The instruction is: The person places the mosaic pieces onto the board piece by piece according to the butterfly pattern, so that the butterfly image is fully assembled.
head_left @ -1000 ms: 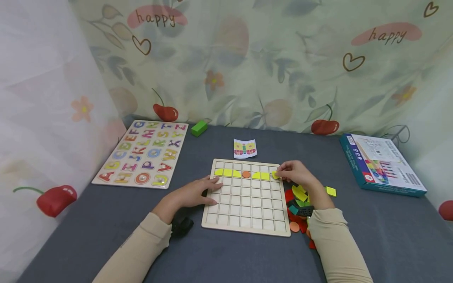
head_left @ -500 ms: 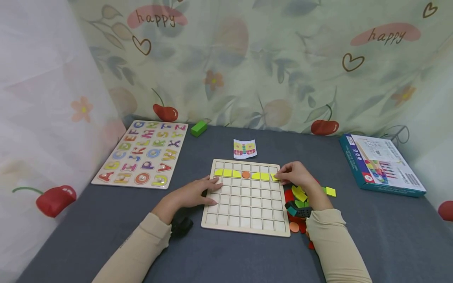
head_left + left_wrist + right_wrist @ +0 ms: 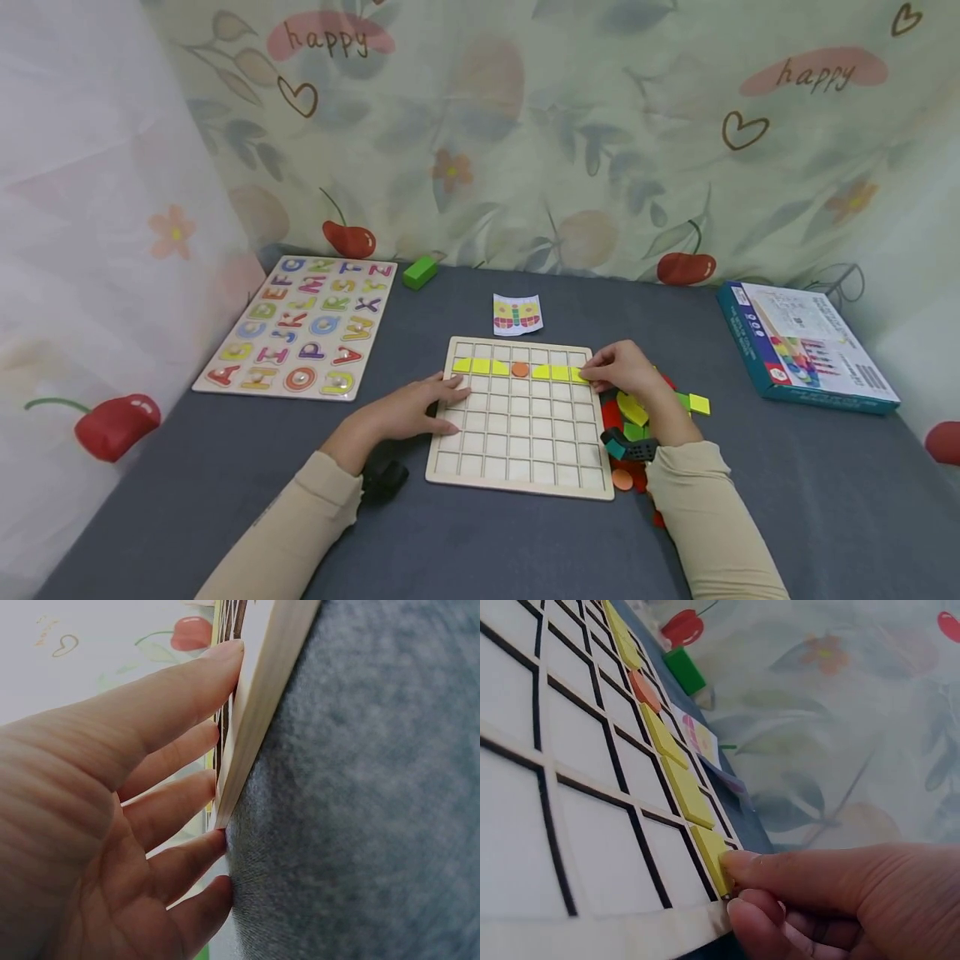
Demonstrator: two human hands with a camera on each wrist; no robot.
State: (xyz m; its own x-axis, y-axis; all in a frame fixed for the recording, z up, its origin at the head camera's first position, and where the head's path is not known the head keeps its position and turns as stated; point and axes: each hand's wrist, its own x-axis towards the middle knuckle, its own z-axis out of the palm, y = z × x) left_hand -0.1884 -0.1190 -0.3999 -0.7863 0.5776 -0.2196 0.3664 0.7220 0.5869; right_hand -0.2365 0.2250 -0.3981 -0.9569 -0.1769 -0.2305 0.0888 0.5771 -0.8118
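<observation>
A pale wooden grid board (image 3: 517, 490) lies on the dark cloth. Along its second row from the back run several yellow tiles (image 3: 560, 372) with an orange disc (image 3: 520, 369) in the middle. At the right end of that row, my right hand (image 3: 622, 369) holds the last yellow tile (image 3: 709, 851) between thumb and curled fingers, the tile lying in its cell. My left hand (image 3: 408, 408) rests with spread fingers on the board's left edge; in the left wrist view its thumb (image 3: 202, 679) lies over the rim.
Behind the board lies a small butterfly pattern card (image 3: 517, 315). Loose coloured pieces (image 3: 632, 410) are heaped under my right wrist, a yellow square (image 3: 699, 404) beside them. An alphabet puzzle (image 3: 285, 333) and green block (image 3: 420, 272) stand back left, a flat box (image 3: 817, 350) right.
The yellow tile in my right hand has gone from tilted above the right-end cell to lying in line with the row. My left hand has stayed on the board's edge.
</observation>
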